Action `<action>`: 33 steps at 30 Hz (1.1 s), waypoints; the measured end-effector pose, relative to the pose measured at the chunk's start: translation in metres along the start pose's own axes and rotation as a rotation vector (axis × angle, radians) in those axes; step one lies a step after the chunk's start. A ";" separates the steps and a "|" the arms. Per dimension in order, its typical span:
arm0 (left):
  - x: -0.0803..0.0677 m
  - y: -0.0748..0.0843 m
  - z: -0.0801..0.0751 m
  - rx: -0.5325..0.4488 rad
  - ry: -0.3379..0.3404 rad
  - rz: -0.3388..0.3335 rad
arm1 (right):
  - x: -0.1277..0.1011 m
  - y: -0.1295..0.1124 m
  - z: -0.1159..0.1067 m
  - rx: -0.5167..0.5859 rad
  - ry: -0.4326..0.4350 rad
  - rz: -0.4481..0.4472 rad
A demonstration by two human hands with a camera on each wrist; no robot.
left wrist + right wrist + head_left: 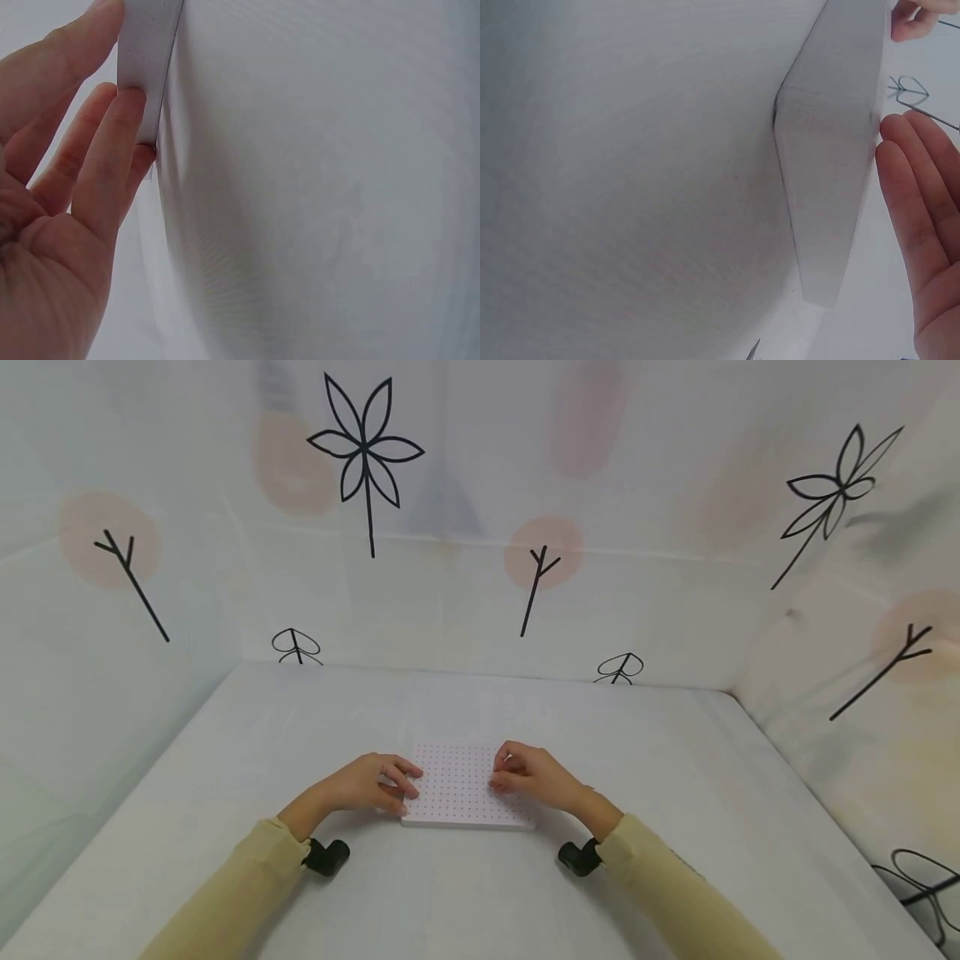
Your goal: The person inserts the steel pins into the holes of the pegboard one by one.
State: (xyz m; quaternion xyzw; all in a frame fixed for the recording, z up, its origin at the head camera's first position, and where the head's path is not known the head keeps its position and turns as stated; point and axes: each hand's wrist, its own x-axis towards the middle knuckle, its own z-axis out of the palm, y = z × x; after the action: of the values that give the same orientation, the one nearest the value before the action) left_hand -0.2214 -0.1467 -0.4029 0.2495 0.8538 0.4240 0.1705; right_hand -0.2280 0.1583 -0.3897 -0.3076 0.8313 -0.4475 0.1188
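Note:
A white square board [457, 793] with rows of small dots lies flat on the table. My left hand [367, 782] is at its left side, fingers spread and loosely bent. In the left wrist view, fingertips [131, 97] touch the board's side wall [150, 56]. My right hand [536, 774] is over the right part of the board, fingers lightly bent with their tips close over the dotted face. In the right wrist view, its fingers [904, 187] reach to the board's upper edge, and nothing held shows. The right thumb is out of that view.
A white cloth covers the table [360, 902]. Pale curtains [465, 468] printed with black flowers and twigs stand at the back and sides. Each wrist bears a black camera [327, 857]. A thin dark pointed shape [754, 349] shows low in the right wrist view.

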 end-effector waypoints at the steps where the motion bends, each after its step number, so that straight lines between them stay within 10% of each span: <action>1: 0.000 0.000 0.000 -0.001 0.000 0.000 | 0.001 0.000 0.001 -0.006 0.001 0.000; 33: -0.001 0.002 -0.001 -0.006 0.003 -0.009 | 0.019 -0.009 0.013 -0.213 0.009 -0.033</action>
State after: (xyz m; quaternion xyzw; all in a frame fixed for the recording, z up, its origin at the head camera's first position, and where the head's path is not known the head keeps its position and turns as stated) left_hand -0.2206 -0.1464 -0.4007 0.2445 0.8537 0.4263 0.1721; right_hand -0.2329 0.1343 -0.3882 -0.3300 0.8696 -0.3596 0.0745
